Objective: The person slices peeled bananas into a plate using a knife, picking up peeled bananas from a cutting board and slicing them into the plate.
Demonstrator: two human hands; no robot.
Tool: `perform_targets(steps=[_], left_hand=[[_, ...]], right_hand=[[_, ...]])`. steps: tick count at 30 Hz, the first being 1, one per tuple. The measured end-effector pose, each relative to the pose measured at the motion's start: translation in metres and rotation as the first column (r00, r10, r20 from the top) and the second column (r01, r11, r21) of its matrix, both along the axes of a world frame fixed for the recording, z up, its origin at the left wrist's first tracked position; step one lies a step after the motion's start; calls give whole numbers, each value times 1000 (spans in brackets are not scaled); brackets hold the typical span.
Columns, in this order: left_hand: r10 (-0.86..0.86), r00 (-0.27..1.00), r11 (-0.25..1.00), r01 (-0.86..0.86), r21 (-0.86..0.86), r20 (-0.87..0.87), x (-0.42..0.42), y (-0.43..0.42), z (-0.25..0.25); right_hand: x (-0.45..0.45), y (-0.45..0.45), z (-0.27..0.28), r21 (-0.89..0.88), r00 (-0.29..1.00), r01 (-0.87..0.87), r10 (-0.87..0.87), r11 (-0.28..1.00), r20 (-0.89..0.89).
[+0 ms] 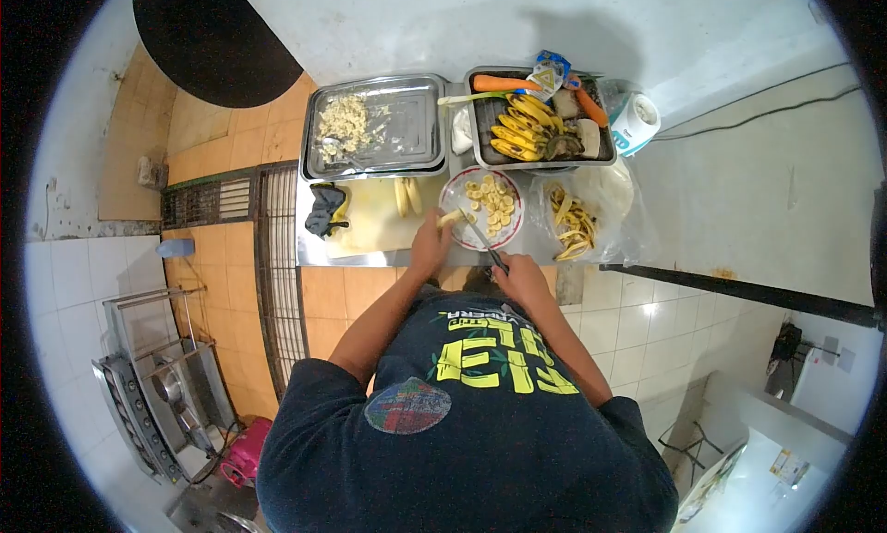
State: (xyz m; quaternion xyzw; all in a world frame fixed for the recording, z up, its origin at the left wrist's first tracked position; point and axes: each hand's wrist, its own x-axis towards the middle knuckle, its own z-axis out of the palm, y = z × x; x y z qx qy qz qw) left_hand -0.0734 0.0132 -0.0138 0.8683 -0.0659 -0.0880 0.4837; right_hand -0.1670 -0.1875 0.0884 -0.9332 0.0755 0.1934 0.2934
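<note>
My left hand point(430, 244) is closed around a peeled banana point(450, 219), whose end sticks out over the left rim of a plate point(452, 184). In my right hand point(520, 279) is a knife point(492, 248), its blade tip close to the banana's end. Banana slices point(493, 203) lie on the plate, which is white with a red patterned edge. To its left, peeled bananas point(407, 197) rest on a pale cutting board point(365, 221). A dark cloth-like bundle point(323, 209) sits at the board's left end.
Behind the board stands a metal tray point(404, 99) with crumbled pale food and a spoon. Another tray point(480, 148) holds yellow bananas point(522, 129), carrots point(506, 84) and packets. Banana peels point(575, 226) lie on a plastic bag at right, near a white-and-blue roll point(637, 122).
</note>
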Motion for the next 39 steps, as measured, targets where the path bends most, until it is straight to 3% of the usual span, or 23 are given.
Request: perform_targets(steps=[2,8,11,16,23,39], left_hand=[[-5,1000,1000,5,-3,-7,1,0,-1],[3,1000,1000,-3,4,-15,1,0,-3],[13,999,1000,-12,6,-52,1,-1,-2],[3,991,1000,-6,-17,-134,3,0,8],[17,1000,1000,-17,14,10,0,-2,-2],[22,997,1000,-22,-9,-69,2,-1,2]], right_hand=[[-4,-4,-19,17,1000,14,-14,1000,9],[3,-1,-7,-14,995,3,-4,1000,-97],[-2,-4,-22,-66,997,34,-38,997,-60],[5,-2,2,-136,997,47,-55,990,-59],[5,-9,13,-208,997,70,-73,976,-6],[3,5,22,-78,998,58,-56,995,36]])
